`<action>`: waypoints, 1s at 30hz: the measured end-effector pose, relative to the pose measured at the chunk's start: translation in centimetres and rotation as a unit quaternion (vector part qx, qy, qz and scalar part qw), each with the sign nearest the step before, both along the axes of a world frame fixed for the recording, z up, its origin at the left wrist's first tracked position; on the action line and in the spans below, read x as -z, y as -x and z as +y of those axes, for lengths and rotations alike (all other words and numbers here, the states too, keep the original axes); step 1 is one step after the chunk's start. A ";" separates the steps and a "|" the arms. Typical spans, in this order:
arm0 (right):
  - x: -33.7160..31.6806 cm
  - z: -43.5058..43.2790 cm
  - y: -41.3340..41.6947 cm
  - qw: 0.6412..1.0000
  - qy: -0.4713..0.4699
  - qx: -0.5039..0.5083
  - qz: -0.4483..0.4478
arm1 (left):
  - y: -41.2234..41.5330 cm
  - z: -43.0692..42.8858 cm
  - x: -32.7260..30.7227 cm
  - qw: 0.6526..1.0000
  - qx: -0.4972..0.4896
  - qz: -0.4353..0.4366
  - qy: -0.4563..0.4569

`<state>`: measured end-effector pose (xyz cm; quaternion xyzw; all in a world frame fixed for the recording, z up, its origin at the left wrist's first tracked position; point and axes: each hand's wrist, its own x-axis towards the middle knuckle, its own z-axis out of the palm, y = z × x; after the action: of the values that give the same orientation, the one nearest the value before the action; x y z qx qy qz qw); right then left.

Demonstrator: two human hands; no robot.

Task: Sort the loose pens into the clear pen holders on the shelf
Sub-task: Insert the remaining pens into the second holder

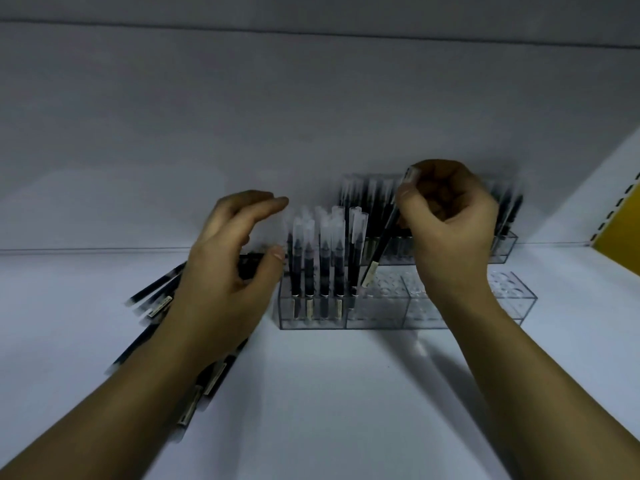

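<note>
Now the right hand pinches a slim black clear-capped pen, tilted, lower end below-left, beside upright pens; left hand loosely spread.

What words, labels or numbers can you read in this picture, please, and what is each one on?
No text is readable.
Pale label on the pen pinched by the right hand: blurred, unreadable.
Pale labels on the loose pens: blurred, unreadable.
Pale bands on the standing pens in the front holder: too small to read.
</note>
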<state>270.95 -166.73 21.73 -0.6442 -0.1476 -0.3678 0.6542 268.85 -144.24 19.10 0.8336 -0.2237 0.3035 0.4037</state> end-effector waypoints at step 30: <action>1.4 0.5 0.1 0.962 0.270 -0.013 -0.026 | 0.6 -0.3 0.1 0.988 0.021 0.055 -0.139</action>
<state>270.86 -166.26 20.35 -0.7853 -0.2664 -0.3225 0.4565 268.24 -144.56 19.01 0.8923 -0.2589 0.2142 0.3016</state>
